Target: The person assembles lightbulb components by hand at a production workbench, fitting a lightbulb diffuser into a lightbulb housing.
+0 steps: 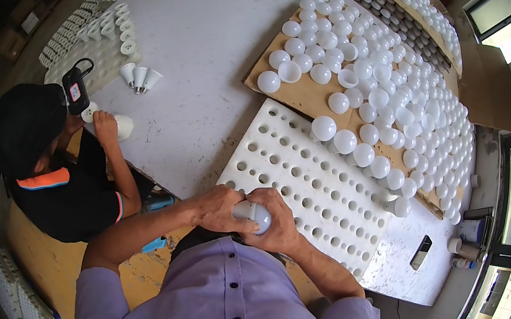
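Note:
Close to my body, both hands are wrapped round one light bulb (253,216), its white dome pointing right. My left hand (218,207) closes on the bulb's body from the left. From the right, my right hand (275,222) grips it near the dome. Just beyond my hands lies a white foam tray (257,150) with rows of round holes. Several assembled bulbs (345,141) stand along the tray's far edge. The bulb's base is hidden by my fingers.
Loose white bulb covers (329,40) crowd a cardboard sheet (264,66) beyond the tray. A phone (421,252) lies on the table at right. A co-worker (56,180) sits at left, handling white parts beside three bulb housings (140,79).

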Motion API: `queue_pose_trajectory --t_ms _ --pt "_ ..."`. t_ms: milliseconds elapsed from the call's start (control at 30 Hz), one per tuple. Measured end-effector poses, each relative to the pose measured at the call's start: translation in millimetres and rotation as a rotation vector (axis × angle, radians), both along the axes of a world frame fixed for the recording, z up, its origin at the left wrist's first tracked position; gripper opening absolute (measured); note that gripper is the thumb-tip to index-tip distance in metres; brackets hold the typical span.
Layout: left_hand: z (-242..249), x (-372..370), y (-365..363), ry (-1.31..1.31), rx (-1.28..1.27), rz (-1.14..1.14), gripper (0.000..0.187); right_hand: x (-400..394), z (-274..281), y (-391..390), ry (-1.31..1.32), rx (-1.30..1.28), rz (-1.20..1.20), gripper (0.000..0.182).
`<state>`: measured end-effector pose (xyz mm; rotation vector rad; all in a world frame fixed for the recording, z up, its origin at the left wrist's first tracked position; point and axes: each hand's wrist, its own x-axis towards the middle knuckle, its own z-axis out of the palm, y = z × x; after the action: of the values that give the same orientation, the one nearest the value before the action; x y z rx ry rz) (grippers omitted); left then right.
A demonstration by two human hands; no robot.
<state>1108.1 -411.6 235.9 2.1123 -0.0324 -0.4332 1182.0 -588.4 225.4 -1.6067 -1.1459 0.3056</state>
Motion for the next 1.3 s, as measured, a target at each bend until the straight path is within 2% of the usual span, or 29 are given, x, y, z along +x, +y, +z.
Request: queue_pose_trajectory --t_ms 67,200,300,400,467,600,667,800,967,1100,1200,1300 --pt "-4 -1 3 0.042 -0.124 0.001 0.073 0 6 0 -0.042 0.026 0.036 0.054" --pt "-1 -5 -2 -0.027 -0.112 -0.005 0.067 -4 10 -2 -0.055 -0.020 0.019 0.055" --pt "7 -7 -6 -0.094 -0.162 0.028 0.063 -7 8 -1 -0.136 0.090 -0.015 0.057" --pt "7 -8 -8 -0.033 -0.147 0.004 0.060 -8 5 -2 -0.123 0.145 -0.005 0.051" --pt "8 -9 -14 -0.013 -0.286 0.056 0.046 -11 3 -5 -0.067 0.163 -0.020 0.045" --pt "-4 -10 -24 -0.064 -0.304 0.089 0.050 -15 -6 -8 -0.013 0.182 -0.034 0.040" --pt "0 -6 -23 0.103 -0.208 0.080 0.050 -14 -8 -7 -0.021 0.193 -0.058 0.039" --pt "2 -3 -24 0.136 -0.153 0.060 0.052 -11 -9 -8 -0.060 0.178 -0.073 0.039" --pt "4 4 -27 -0.018 -0.069 0.077 0.054 -4 -7 -9 -0.114 0.173 -0.079 0.038" --pt "12 10 -28 0.024 -0.002 0.028 0.055 -2 -7 -12 -0.121 0.152 -0.095 0.038" --pt "7 11 -29 -0.049 0.006 0.042 0.055 -1 -5 -13 -0.164 0.158 -0.106 0.039" --pt "11 16 -28 -0.021 0.032 0.000 0.055 -4 0 -11 -0.134 0.222 -0.124 0.031"
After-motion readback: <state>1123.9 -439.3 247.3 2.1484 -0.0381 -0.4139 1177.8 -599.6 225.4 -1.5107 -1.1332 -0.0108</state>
